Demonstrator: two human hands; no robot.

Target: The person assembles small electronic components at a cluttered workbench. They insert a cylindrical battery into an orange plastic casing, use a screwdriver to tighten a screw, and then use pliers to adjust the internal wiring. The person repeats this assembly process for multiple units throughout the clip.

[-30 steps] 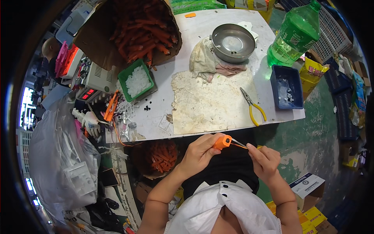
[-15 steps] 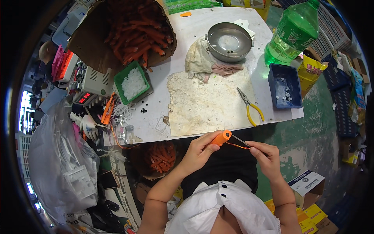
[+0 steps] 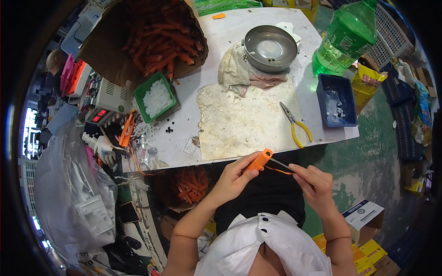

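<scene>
An orange tube-shaped plastic part (image 3: 260, 160) is gripped in my left hand (image 3: 234, 180), its dark-holed end tilted up and away from me. My right hand (image 3: 317, 185) pinches a thin dark metal tool (image 3: 281, 164), like a rod or tweezers, whose tip points at the open end of the part. An orange wire (image 3: 279, 171) runs between the part and my right fingers; whether the fingers hold it too, I cannot tell. Both hands are just off the table's front edge. Pliers with yellow handles (image 3: 295, 126) lie on the worn sheet (image 3: 239, 126) beyond them.
Left on the table (image 3: 184, 124) are a box of orange parts (image 3: 202, 41), a green tray (image 3: 171, 105) of white pieces and a device (image 3: 115, 94). Further back stands a metal bowl (image 3: 293, 43) by a rag (image 3: 232, 69). At right are a blue bin (image 3: 338, 122) and green bottle (image 3: 354, 30).
The orange part has shifted slightly left and away from me, and its end is tipped up more. The metal tool tip sits just apart from the part's end. My right hand has turned slightly.
</scene>
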